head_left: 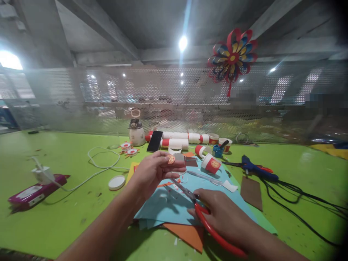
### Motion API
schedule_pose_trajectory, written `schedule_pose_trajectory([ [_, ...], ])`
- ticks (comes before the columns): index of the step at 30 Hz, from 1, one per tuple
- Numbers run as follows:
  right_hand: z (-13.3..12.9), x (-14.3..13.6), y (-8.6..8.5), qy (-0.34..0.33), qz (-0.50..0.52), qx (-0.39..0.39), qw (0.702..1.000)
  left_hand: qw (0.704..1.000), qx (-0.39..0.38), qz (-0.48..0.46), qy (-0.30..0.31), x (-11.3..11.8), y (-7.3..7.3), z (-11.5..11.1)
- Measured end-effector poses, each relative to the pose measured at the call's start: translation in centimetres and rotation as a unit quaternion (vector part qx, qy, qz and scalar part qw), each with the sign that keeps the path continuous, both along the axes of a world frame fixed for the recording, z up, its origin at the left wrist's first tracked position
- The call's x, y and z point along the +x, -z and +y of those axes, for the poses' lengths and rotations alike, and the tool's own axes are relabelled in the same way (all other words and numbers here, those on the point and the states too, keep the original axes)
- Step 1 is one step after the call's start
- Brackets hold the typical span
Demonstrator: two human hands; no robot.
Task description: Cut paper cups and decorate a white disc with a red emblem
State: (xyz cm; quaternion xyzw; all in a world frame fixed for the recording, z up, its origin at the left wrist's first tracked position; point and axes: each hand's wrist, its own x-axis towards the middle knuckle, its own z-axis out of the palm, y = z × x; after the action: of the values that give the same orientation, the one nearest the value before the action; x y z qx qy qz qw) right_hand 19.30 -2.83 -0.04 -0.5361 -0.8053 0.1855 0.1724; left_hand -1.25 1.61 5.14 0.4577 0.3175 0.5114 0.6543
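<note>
1. Red-handled scissors (pixel 206 217) are gripped by the right hand (pixel 225 214), lower centre; the finger loops are hidden.
2. A small round paper piece (pixel 171 159) with a red-orange print is pinched by the left hand (pixel 152 172); its lower part is covered.
3. Blue paper (pixel 165 206) lies beneath.

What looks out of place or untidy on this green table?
Small paper scraps lie scattered across the green table. One red-and-white paper cup lies on its side on the blue paper instead of standing. Black cables sprawl loosely at the right. The left hand holds a small piece; the right hand holds red scissors.
</note>
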Motion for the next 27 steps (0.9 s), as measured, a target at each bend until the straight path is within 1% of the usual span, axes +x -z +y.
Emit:
schedule_pose_trajectory([
  [6, -0.2, -0.2, 0.4, -0.007, -0.078, 0.028, 0.997, 1.000, 0.025, 0.009, -0.008, 0.3, 0.4, -0.2],
  [13, 0.3, 0.4, 0.8, -0.016, -0.141, 0.059, 0.988, 0.999, 0.045, 0.029, -0.002, 0.7, 0.6, -0.6],
  [20, 1.4, 1.4, 0.0, -0.014, -0.166, 0.072, 0.983, 0.997, 0.064, 0.048, 0.011, 1.1, 1.6, -0.4],
  [24, 2.0, 2.1, -0.4, -0.008, -0.168, 0.073, 0.983, 0.998, 0.034, 0.039, 0.030, 1.3, 2.2, -0.2],
  [27, 2.5, 2.6, -0.4, -0.013, -0.160, 0.063, 0.985, 0.999, 0.024, 0.025, 0.024, 1.3, 2.6, 0.1],
])
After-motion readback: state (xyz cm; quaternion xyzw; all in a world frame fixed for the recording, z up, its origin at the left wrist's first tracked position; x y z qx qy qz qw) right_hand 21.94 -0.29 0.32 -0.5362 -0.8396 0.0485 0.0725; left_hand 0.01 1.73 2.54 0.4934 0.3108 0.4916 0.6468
